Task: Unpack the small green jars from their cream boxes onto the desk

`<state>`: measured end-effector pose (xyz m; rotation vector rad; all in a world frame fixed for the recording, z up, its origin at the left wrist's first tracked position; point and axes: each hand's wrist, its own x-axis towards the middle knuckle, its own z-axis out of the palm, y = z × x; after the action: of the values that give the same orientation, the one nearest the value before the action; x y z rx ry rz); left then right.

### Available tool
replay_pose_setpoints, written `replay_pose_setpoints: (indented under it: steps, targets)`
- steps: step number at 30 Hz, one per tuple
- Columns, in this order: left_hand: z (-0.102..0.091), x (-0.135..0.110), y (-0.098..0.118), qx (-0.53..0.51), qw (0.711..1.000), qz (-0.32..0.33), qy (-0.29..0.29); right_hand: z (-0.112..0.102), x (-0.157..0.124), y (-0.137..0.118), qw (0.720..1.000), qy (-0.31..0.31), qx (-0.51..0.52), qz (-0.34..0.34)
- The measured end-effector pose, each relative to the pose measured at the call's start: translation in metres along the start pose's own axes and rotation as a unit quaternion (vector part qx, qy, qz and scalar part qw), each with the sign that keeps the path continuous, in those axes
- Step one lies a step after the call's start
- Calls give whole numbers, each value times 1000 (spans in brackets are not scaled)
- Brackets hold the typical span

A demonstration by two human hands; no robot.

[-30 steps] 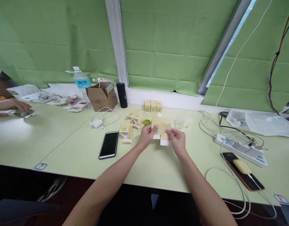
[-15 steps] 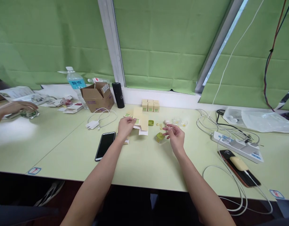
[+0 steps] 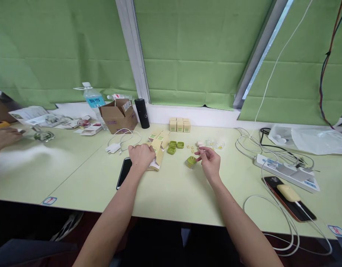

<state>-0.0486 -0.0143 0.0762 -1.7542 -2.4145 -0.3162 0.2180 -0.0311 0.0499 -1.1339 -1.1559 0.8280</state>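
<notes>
My left hand (image 3: 142, 157) grips a cream unfolded paper carton (image 3: 159, 155) by its left side, low over a small pile of similar flat cartons beside the black phone (image 3: 124, 171). Its fingertips are mostly hidden under the hand. My right hand (image 3: 211, 162) hovers with loosely curled, parted fingers just right of a small clear jar with a green lid (image 3: 191, 161); its fingertips are at the lid's edge, and I cannot tell whether they touch. Between the hands lie several green square lids (image 3: 171, 150) and small yellow pieces (image 3: 192, 149).
Small cream boxes (image 3: 180, 125) stand in rows by the wall. Clear containers (image 3: 215, 144) sit behind my right hand. An open cardboard box (image 3: 119, 118), black flask (image 3: 142, 113) and white charger (image 3: 113, 148) are left; a power strip (image 3: 286, 172) with cables is right. Another person's hand (image 3: 5, 138) is far left.
My left hand has moved left and down with the carton, bringing more green lids into view. My right hand stays by the jar. The other person's hand has drawn away left from a clear object.
</notes>
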Motion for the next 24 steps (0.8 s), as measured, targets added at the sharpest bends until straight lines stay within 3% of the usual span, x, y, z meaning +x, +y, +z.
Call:
replay_pose_setpoints:
  steps: [11, 17, 24]
  targets:
    - [17, 9, -9, 20, 1000, -15, 17, -2, 1, 4, 999, 7, -42, -17]
    - [13, 6, -9, 8, 999, -21, 29, -2, 2, 8, 998, 7, -61, -20]
    - [3, -4, -4, -61, 995, 3, 83, -7, 4, 9, 992, 31, -117, -28]
